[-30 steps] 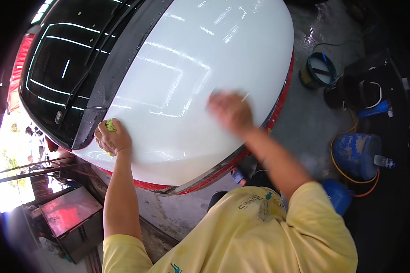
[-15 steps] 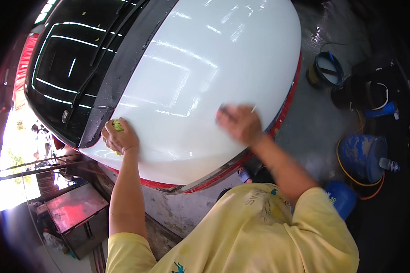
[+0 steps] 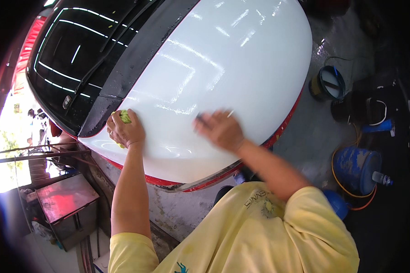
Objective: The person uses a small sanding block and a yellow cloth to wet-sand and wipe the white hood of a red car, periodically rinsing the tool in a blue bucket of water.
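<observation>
In front of me lies the white hood (image 3: 259, 68) of a vehicle, glossy with bright streaks of reflected light. My left hand (image 3: 126, 133) rests on its left part, near the black strip below the windshield. Its fingers close round a crumpled yellow-green cloth (image 3: 125, 117), which shows above and below them. Over the middle of the hood, my right hand (image 3: 223, 131) is smeared by motion. Its fingers hold a small dark piece (image 3: 205, 120) against or just above the paint; what kind of thing it is, I cannot make out.
Beyond the black cowl (image 3: 127, 68) is the dark windshield (image 3: 59, 54) with wipers. On the floor at right stand a bucket of liquid (image 3: 329, 83), a black bucket (image 3: 377, 111), a worn blue drum (image 3: 353, 168), a clear bottle (image 3: 381, 178) and a hose. A metal cabinet (image 3: 67, 198) is at lower left.
My right hand has moved left across the hood with the small dark piece. My left hand stays by the black strip with the cloth. The whole view has shifted slightly.
</observation>
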Demonstrator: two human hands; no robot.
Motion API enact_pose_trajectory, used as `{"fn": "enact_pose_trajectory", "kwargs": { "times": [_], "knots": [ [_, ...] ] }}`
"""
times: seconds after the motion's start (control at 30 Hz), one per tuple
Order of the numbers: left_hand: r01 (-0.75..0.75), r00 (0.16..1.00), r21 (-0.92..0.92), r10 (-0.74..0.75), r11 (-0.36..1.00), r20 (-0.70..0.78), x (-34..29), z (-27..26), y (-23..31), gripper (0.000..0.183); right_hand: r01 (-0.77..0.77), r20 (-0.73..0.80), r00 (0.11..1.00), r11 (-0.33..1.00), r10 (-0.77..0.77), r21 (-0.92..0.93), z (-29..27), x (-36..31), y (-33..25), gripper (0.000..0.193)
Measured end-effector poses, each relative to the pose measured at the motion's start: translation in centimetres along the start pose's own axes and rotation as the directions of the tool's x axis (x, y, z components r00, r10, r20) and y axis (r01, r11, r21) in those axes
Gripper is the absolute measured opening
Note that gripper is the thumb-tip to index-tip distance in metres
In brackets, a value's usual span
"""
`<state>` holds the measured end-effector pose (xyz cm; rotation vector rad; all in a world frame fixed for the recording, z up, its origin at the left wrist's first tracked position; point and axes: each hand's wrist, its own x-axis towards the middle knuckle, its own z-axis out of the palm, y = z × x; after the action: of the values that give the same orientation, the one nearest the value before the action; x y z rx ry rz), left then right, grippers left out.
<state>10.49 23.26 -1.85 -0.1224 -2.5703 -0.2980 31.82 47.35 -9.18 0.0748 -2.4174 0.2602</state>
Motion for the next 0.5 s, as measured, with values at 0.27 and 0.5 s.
{"fn": "enact_pose_trajectory", "kwargs": {
  "times": [0.27,0.5],
  "knots": [
    [-0.024,1.0,-0.028,0.024,0.999,-0.008,0.1,1.1,0.1,0.037,-0.84,-0.153,0.538,0.513,0.829,-0.179,-0.2,12.7,19.0,0.03],
    [0.017,1.0,-0.019,-0.018,1.0,-0.022,0.2,0.4,-0.8,0.033,-0.013,0.062,0.998,0.978,0.0,0.21,3.9,2.8,-6.8,0.031]
  ]
}}
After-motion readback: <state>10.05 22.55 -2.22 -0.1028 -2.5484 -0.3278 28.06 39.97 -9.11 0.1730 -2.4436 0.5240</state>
